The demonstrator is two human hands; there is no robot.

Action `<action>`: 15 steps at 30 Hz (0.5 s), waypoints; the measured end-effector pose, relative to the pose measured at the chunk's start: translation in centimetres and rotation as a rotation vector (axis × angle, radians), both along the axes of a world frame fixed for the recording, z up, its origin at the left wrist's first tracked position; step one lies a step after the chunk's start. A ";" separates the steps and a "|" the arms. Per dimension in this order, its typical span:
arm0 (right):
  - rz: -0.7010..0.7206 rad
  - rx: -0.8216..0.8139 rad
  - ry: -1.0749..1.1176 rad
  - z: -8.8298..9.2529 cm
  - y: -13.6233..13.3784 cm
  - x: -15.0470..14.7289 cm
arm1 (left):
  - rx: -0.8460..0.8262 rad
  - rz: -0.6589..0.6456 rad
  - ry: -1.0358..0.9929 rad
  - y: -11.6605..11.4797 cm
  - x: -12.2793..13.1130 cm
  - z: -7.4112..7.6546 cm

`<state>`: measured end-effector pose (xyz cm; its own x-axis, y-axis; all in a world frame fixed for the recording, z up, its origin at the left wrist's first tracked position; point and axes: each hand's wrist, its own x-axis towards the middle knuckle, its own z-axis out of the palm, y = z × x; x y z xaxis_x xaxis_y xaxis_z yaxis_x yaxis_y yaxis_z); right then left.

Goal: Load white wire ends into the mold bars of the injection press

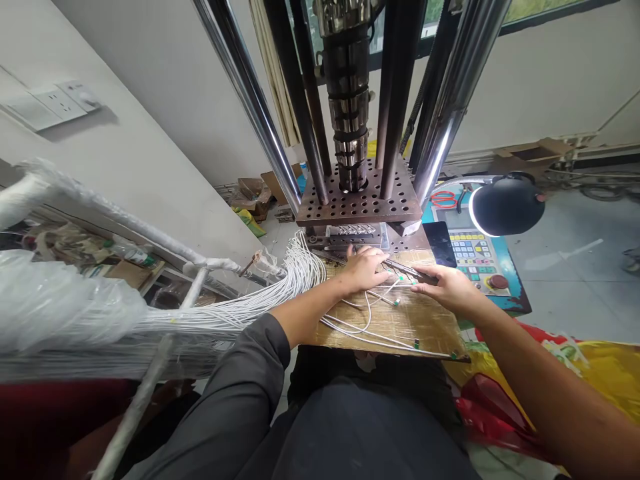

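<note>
My right hand (444, 288) is closed around a slim dark metal tool (406, 269) that looks like tweezers, its tip pointing left. My left hand (366, 268) reaches to the front edge of the press bed, with fingers bent and thumb close to the tool's tip. What those fingers hold, if anything, is hidden. Just behind them lies a metal mould (350, 231) with a row of small shiny pieces. Below both hands, white cables (369, 319) with small green ends (397, 302) lie loosely on a tape-covered brown board (400, 327).
A thick bundle of white cables (250, 297) hangs over a plastic-wrapped rack (165, 243) at left. The press's perforated plate (357, 208) hangs above the mould. At right stand a control panel (480, 257) with red-handled scissors (443, 199) and a lit lamp (507, 205).
</note>
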<state>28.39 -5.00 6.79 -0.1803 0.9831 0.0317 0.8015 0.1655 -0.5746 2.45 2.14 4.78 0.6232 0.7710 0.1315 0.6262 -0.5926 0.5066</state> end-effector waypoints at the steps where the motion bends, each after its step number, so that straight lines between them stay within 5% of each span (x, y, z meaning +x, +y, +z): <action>1: 0.011 0.015 -0.004 0.1 0.9 -0.2 | 0.015 0.019 -0.021 0.4 -0.3 0.0; 8: 0.078 0.069 -0.178 0.1 8.8 -2.1 | -0.061 0.178 -0.121 4.7 -3.1 -0.7; 15: 0.217 0.148 -0.175 0.2 16.0 -4.0 | -0.015 0.297 0.043 9.6 -4.5 -1.4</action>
